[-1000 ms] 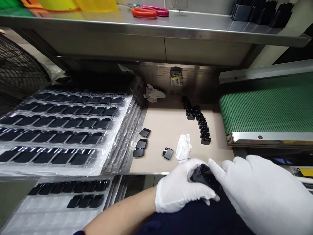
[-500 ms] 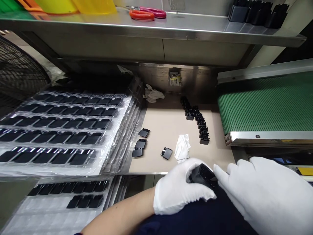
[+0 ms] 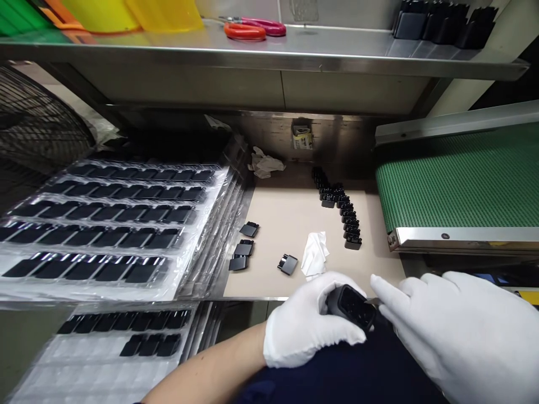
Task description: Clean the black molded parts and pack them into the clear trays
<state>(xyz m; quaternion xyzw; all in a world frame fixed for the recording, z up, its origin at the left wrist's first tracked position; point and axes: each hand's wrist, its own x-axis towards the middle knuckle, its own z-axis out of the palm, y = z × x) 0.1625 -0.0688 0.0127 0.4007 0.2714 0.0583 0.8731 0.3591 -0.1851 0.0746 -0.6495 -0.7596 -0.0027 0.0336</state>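
My left hand (image 3: 314,322), in a white glove, is closed around a black plastic housing (image 3: 356,307) with its hollow end turned up toward me. Close to the housing's right edge is my gloved right hand (image 3: 455,325). Its index finger reaches forward and the other fingers are curled. A thin sliver of something shows at its fingertips, too small to name. Beyond my hands, a white cloth (image 3: 315,253) lies crumpled on the beige work surface (image 3: 280,210). One loose black part (image 3: 287,264) sits left of the cloth, and several more black parts (image 3: 239,262) lie along the surface's left side.
Stacked clear trays (image 3: 185,252) of black parts fill the left. A crooked row of black pieces (image 3: 348,216) stands right of centre. The green conveyor belt (image 3: 458,185) borders the right. Overhead runs a metal shelf (image 3: 320,56) with orange-handled scissors or pliers (image 3: 245,32). A fan (image 3: 37,118) stands far left.
The housing has tilted in my left hand, so more of its hollow end shows. My right fingertips have shifted slightly right. The whole view has moved a little.
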